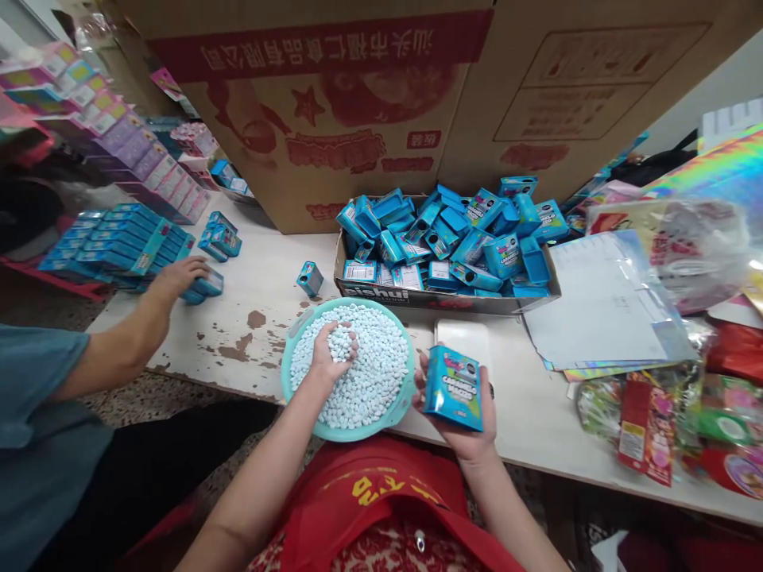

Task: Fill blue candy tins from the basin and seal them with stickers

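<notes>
My left hand (331,355) is cupped in a teal bowl (288,349) full of small pale blue candies (375,373), with a handful of them gathered in its fingers. My right hand (470,425) grips a small blue carton (455,387) upright just right of the bowl, near the table's front edge. Behind them a shallow cardboard tray (381,295) holds a heap of several more blue cartons (458,238).
Another person's hand (179,278) at the left rests on blue cartons beside a stack of flat blue boxes (119,242). One lone carton (310,278) stands mid-table. A big cardboard box (369,111) stands behind. Plastic sheets (602,310) and candy packets (649,421) lie at right.
</notes>
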The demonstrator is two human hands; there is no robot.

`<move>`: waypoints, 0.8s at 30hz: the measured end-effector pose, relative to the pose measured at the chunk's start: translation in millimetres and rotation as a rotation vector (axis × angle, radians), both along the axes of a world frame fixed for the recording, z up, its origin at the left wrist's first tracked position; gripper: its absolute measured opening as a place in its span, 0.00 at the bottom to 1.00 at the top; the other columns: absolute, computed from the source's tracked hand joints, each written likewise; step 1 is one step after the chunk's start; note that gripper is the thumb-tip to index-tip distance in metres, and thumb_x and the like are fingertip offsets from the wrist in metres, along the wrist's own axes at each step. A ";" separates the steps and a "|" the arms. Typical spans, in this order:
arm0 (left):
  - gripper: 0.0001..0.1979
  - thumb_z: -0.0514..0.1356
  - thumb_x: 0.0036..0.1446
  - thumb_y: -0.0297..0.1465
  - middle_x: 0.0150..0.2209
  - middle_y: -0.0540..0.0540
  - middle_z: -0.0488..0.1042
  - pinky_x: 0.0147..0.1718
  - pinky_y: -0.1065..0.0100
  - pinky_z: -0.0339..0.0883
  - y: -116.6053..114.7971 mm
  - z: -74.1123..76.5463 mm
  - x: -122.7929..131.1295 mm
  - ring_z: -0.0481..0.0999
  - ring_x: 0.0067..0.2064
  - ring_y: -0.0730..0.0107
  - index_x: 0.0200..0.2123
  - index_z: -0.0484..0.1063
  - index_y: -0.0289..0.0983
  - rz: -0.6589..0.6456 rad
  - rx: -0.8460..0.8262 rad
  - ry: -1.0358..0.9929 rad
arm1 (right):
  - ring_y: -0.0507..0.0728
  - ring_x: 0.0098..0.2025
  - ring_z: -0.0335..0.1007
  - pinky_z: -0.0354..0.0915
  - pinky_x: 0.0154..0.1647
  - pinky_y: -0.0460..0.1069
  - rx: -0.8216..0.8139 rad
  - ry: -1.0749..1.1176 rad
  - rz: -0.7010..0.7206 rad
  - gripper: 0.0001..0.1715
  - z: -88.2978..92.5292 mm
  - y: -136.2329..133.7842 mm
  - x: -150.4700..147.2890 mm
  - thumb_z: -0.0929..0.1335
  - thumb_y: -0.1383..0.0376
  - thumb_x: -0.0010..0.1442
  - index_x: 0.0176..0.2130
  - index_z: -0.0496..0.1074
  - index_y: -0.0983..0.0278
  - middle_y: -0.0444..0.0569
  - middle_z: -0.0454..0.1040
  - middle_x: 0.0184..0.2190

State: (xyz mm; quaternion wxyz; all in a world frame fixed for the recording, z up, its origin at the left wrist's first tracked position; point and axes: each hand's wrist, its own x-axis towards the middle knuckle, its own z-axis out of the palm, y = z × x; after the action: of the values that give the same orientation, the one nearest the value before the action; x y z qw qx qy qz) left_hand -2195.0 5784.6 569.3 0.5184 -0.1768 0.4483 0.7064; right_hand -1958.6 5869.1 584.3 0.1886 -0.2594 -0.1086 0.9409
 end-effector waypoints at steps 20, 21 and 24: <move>0.04 0.54 0.49 0.30 0.20 0.48 0.66 0.12 0.77 0.55 -3.3 7.8 11.0 0.66 0.18 0.74 0.26 0.63 0.35 -0.119 -0.033 -0.020 | 0.54 0.32 0.70 0.68 0.36 0.49 0.448 -0.434 -0.085 0.27 -5.4 -45.0 -20.6 0.78 0.58 0.37 0.38 0.72 0.62 0.43 0.75 0.31; 0.04 0.54 0.48 0.31 0.19 0.50 0.65 0.12 0.77 0.54 -3.3 14.8 13.8 0.64 0.17 0.75 0.26 0.63 0.36 -0.120 0.004 -0.011 | 0.54 0.33 0.70 0.67 0.37 0.50 0.597 -0.497 -0.100 0.26 -1.0 -43.4 -22.3 0.77 0.59 0.39 0.39 0.72 0.61 0.43 0.74 0.33; 0.06 0.56 0.46 0.32 0.16 0.52 0.62 0.11 0.76 0.52 -2.5 40.3 24.3 0.61 0.15 0.77 0.24 0.63 0.36 -0.095 0.123 0.059 | 0.57 0.39 0.69 0.66 0.43 0.52 1.100 -0.632 -0.144 0.21 7.8 -40.9 -34.1 0.75 0.60 0.44 0.39 0.73 0.60 0.46 0.73 0.37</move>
State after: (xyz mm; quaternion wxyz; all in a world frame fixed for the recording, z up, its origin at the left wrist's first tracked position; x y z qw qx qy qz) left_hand -2170.7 5782.1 609.6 0.5478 -0.1021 0.4273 0.7120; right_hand -1992.7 5828.2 592.1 0.3160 -0.3965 -0.6083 0.6106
